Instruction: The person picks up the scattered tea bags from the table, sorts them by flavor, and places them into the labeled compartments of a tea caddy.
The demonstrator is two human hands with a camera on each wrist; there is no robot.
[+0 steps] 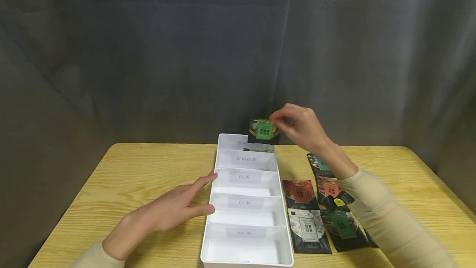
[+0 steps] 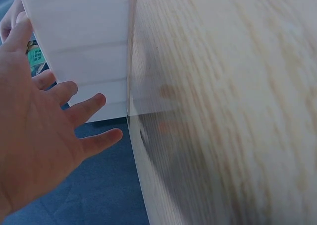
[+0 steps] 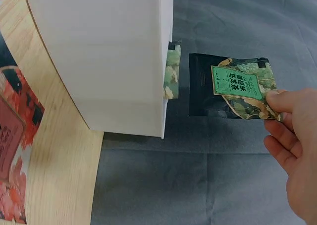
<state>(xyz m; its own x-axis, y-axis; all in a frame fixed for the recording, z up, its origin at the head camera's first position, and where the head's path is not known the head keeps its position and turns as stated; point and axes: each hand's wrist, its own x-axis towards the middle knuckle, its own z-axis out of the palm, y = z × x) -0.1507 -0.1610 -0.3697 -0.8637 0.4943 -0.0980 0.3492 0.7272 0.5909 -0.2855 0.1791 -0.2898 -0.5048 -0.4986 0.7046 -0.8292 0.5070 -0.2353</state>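
Note:
My right hand (image 1: 303, 127) pinches a dark tea sachet (image 1: 263, 131) with a green label by its edge, thumb and fingertips on its right side. It is held over the far end of a long white divided box (image 1: 245, 251). Inside the farthest compartment another green-patterned sachet (image 3: 172, 71) pokes above the rim in the right wrist view. The nearer compartments show bare white floors, each with a printed paper label. My left hand (image 1: 174, 206) is at the box's left side, fingers spread, its thumb and a fingertip at the rim.
Right of the box on the wooden table (image 1: 148, 168) lie several flat sachets: a red one (image 1: 300, 193), a white-patterned one (image 1: 308, 230), a dark green one (image 1: 342, 224) and others partly under my right forearm. A grey curtain (image 1: 186, 53) hangs behind the table.

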